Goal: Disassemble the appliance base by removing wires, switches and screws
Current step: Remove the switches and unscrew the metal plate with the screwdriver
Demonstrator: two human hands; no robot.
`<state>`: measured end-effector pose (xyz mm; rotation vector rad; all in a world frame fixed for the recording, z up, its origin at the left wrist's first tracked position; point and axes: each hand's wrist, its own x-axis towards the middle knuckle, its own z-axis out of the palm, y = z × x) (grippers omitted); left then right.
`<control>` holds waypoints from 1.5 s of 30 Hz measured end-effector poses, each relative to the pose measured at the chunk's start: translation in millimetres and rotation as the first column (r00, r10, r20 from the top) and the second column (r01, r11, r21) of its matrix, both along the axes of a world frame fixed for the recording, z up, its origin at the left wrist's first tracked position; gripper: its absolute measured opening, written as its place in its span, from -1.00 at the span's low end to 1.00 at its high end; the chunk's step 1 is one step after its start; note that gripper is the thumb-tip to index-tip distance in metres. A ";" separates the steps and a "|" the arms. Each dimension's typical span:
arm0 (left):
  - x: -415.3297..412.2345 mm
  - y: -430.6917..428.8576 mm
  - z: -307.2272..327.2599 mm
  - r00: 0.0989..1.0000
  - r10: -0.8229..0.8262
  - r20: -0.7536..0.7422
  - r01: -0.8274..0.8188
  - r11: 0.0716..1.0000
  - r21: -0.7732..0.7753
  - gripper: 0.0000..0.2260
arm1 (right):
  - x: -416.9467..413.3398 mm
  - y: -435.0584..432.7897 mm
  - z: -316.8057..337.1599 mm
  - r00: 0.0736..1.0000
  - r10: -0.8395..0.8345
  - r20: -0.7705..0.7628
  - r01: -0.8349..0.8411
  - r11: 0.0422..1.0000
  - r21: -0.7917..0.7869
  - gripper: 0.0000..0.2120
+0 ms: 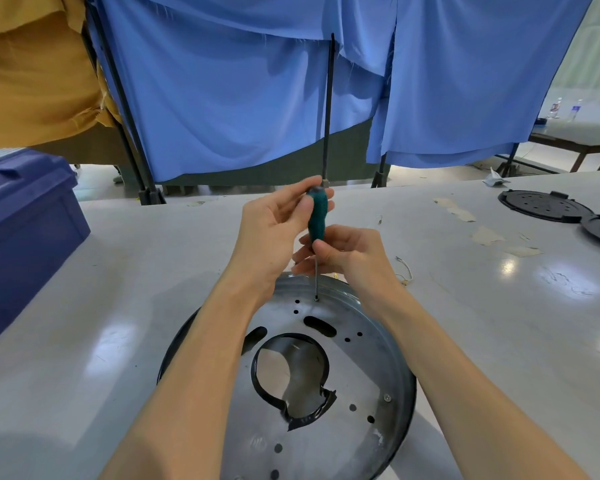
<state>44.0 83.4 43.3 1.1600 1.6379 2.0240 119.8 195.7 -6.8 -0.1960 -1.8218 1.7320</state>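
Observation:
A round metal appliance base [371, 368] lies flat on the grey table, with a large central cut-out and several small holes. A screwdriver with a green handle [317, 216] stands upright, its thin shaft tip set on a screw [317, 299] near the base's far rim. My left hand [278, 223] holds the top of the handle between thumb and fingers. My right hand [343, 252] grips the lower end of the handle just above the shaft. Another screw [387, 397] sits on the plate at the right.
A blue plastic bin [25, 230] stands at the left edge. Two black round covers [541, 206] lie at the far right. A loose wire piece [406, 271] rests right of the base. Blue cloth [243, 98] hangs behind the table [136, 271].

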 end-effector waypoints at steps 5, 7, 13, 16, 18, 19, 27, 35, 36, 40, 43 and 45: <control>0.6 -2.0 -0.3 0.982 0.122 -0.145 -0.122 0.993 0.011 -0.72 | -1.0 -3.0 0.7 1.000 -0.011 -0.008 0.011 0.999 0.041 -0.68; 1.9 -1.0 0.6 0.992 0.077 -0.095 -0.078 0.997 -0.003 -0.81 | -0.9 -0.9 -0.9 1.000 -0.009 0.000 0.009 0.999 0.039 -0.87; -0.6 -2.1 -0.4 0.982 0.132 -0.135 -0.134 0.991 -0.005 -0.67 | -0.5 -3.5 1.5 1.000 -0.006 -0.002 0.006 1.000 0.010 -0.70; 0.5 -1.5 0.2 0.992 0.081 -0.093 -0.082 0.997 -0.010 -0.77 | -0.6 -1.1 0.4 1.000 -0.001 -0.002 0.001 1.000 0.008 -0.92; 1.2 -2.5 0.9 1.000 0.001 -0.010 -0.001 1.000 0.013 -0.80 | 0.3 -1.2 0.6 1.000 0.002 0.000 -0.002 1.000 -0.002 -0.91; 1.4 -3.1 1.1 1.000 0.000 -0.008 0.000 1.000 0.028 -0.80 | 1.0 -1.9 1.2 1.000 0.007 -0.004 -0.007 1.000 -0.005 -0.90; 1.0 -1.2 0.1 0.999 0.033 -0.021 -0.033 0.999 0.017 -0.77 | 0.5 -2.0 1.3 1.000 -0.006 0.003 0.006 1.000 0.010 -0.89; -0.2 0.0 -1.6 0.991 0.101 -0.086 -0.100 0.995 0.019 -0.84 | 0.7 -1.1 1.2 1.000 -0.010 -0.026 0.011 1.000 0.008 -0.91; 0.0 0.6 -1.6 0.997 0.061 -0.050 -0.060 0.998 0.017 -0.84 | 1.1 -0.5 1.1 1.000 -0.009 -0.027 0.009 1.000 0.004 -0.89; 3.1 -0.8 -0.3 0.999 0.009 -0.039 -0.007 0.998 0.062 -0.75 | 0.7 -3.1 2.6 0.999 -0.010 -0.042 0.010 1.000 -0.002 -0.74; 6.6 0.3 -1.5 0.997 0.042 -0.065 -0.040 0.999 0.033 -0.71 | 0.1 -4.1 3.1 0.998 -0.037 -0.042 0.037 0.999 0.009 -0.74; 5.5 0.1 -2.4 1.000 -0.024 0.012 0.023 0.999 0.035 -0.79 | 1.4 -1.6 2.1 0.999 -0.031 -0.039 0.031 0.999 -0.010 -0.88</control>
